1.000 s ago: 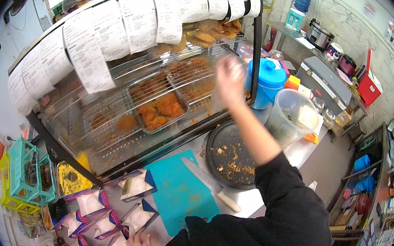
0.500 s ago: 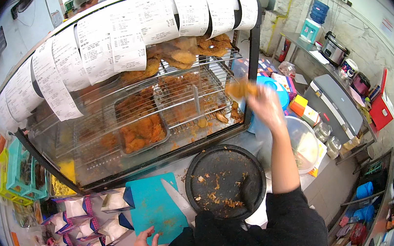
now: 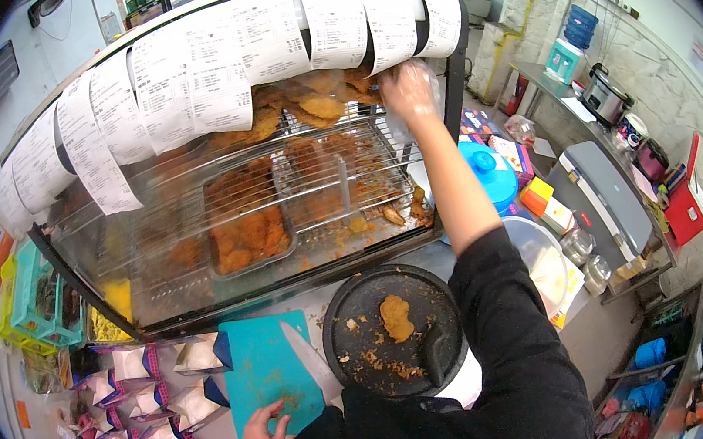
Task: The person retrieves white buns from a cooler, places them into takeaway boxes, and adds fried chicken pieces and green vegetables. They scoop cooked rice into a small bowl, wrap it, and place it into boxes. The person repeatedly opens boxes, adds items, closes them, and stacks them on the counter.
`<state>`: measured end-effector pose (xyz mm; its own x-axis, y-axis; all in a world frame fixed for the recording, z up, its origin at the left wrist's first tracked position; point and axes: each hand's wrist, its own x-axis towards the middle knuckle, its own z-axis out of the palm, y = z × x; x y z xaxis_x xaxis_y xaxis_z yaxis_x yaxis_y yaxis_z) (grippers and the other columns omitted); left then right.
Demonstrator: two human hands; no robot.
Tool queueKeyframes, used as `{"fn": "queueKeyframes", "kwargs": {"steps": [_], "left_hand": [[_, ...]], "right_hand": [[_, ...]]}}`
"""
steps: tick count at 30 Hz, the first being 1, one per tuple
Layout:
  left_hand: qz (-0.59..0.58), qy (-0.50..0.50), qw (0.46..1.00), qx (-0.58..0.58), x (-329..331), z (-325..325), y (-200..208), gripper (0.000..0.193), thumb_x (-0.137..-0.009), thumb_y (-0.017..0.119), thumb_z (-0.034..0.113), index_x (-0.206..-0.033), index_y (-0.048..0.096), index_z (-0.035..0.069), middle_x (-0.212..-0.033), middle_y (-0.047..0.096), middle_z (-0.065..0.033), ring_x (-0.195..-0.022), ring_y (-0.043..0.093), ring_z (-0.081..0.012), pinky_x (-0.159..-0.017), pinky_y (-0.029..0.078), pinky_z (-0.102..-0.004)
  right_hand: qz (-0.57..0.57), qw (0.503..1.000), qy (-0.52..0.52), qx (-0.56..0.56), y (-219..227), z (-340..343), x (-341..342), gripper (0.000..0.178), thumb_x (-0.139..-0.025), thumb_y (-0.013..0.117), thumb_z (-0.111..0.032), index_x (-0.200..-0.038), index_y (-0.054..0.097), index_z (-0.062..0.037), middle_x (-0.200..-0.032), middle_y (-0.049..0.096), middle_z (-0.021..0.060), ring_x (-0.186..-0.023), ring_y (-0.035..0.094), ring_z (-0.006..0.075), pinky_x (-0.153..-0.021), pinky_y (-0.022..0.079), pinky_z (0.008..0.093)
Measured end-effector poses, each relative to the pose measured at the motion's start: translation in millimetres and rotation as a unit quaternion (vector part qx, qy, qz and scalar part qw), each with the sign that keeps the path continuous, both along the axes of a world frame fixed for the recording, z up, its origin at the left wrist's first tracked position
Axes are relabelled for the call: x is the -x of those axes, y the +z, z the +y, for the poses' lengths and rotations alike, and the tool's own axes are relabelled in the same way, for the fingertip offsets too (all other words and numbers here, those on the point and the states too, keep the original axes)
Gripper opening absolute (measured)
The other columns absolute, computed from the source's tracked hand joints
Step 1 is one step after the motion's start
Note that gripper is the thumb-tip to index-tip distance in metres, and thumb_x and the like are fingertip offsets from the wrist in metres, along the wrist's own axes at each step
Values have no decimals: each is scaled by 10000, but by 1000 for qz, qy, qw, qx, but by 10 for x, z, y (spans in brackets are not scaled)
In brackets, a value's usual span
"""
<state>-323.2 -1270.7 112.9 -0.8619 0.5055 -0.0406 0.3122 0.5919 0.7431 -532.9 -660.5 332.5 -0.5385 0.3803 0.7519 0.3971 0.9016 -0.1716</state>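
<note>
My right hand [image 3: 408, 91], in a thin clear plastic glove, reaches into the right end of a glass display case [image 3: 289, 284]. It is at the upper rack, beside flat breaded fried cutlets [image 3: 316, 108]; its fingertips are hidden. A single fried cutlet [image 3: 396, 318] lies among crumbs on a round black tray [image 3: 338, 309] in front of the case. On the tray's right side is a dark curved object [image 3: 435, 357]. My left hand [image 3: 264, 436] is open and holds nothing, its fingers over the near edge of a teal cutting board [image 3: 254, 354]. A knife [image 3: 311, 360] lies along the board's right edge.
Several rice packs in open boxes [image 3: 154, 402] stand left of the board. Paper receipts [image 3: 210, 70] hang over the case's top front. Inside it sits a tray of fried pieces [image 3: 253, 236]. Right of the case are a blue lidded container [image 3: 488, 175] and a large clear tub [image 3: 541, 262].
The cutlet my right hand held now lies on the black tray. That hand has gone up and left into the case's upper rack. My left hand stays by the board.
</note>
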Motion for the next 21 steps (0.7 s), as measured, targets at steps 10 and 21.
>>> {"fn": "queueKeyframes", "kwargs": {"steps": [10,21], "left_hand": [[-124,6,985,-116,-185,-118,-60,316,-913,707,82,-1222,668,27,-1126,700,-142,-1014,686,-240,-876,542,-341],[-149,-123,976,-99,127,-603,-191,305,-948,675,142,-1243,668,63,-1125,684,-137,-1079,656,-264,-900,540,-369]], "right_hand": [[253,948,165,-104,-438,-513,-698,357,-881,679,-84,-1226,618,-11,-1247,651,210,-1209,597,385,-1053,461,466],[-272,876,398,-23,-3246,-4334,-1933,613,-825,706,-148,-1394,524,-12,-1476,502,190,-1447,386,376,-1175,377,454]]}}
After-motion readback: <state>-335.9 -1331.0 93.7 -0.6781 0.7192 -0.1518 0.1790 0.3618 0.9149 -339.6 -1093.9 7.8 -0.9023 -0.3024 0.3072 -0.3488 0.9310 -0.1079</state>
